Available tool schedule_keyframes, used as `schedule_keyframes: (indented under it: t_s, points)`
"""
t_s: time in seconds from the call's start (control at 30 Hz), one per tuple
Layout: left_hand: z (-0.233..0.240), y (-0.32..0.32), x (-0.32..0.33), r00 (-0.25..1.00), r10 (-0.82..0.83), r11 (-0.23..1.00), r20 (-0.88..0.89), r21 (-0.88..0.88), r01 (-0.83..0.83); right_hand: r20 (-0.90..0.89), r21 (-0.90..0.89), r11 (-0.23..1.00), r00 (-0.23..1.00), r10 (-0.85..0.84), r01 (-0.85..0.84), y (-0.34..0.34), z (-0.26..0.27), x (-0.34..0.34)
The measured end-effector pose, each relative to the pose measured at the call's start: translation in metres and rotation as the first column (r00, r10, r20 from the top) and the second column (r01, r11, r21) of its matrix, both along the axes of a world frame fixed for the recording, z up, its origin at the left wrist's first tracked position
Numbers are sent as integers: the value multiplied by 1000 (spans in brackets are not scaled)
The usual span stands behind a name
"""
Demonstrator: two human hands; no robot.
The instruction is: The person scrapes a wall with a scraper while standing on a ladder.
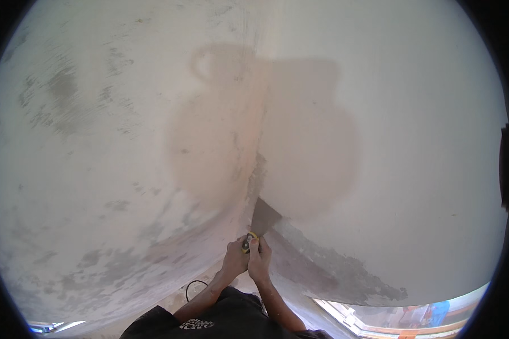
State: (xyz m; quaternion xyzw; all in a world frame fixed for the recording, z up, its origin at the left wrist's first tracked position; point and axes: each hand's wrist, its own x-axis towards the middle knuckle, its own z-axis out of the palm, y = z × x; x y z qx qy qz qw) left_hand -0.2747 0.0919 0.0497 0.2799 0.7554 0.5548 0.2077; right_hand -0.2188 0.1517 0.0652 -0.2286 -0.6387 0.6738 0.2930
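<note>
Both hands are closed around the yellow-and-black handle of a wide-bladed scraper [265, 217]. My left hand [236, 257] wraps the handle from the left. Pressed close beside it, my right hand [259, 255] has its thumb along the handle. The flat grey blade points up and away, its edge lying at or very near the corner [261, 140] between two pale plastered surfaces. Just above the blade, a rough grey strip [256, 173] shows along that corner. To the blade's right a rough grey patch [343, 265] slopes down across the right-hand surface.
Grey scuffed patches mark the left plastered wall [89, 169]. A soft shadow falls across both surfaces. A thin black cable [188, 288] curves beside my left forearm. A window [390, 318] is at lower right, and a dark object [505, 167] at the right rim.
</note>
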Motion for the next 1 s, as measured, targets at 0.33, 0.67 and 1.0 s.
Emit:
schedule_keyframes:
  t_s: [0.33, 0.67, 1.0]
  points:
    - [-72, 15, -12, 994, -27, 994, -109, -110, 15, -52, -36, 999, 999, -7, 6, 15, -82, -12]
    - [-127, 17, -10, 987, -44, 978, -154, -208, 11, -98, -126, 992, 995, -19, 7, 17, -144, -7]
    - [-122, 10, 1, 988, -20, 987, -153, -160, -5, -77, -92, 996, 997, -10, 3, 11, -141, 0]
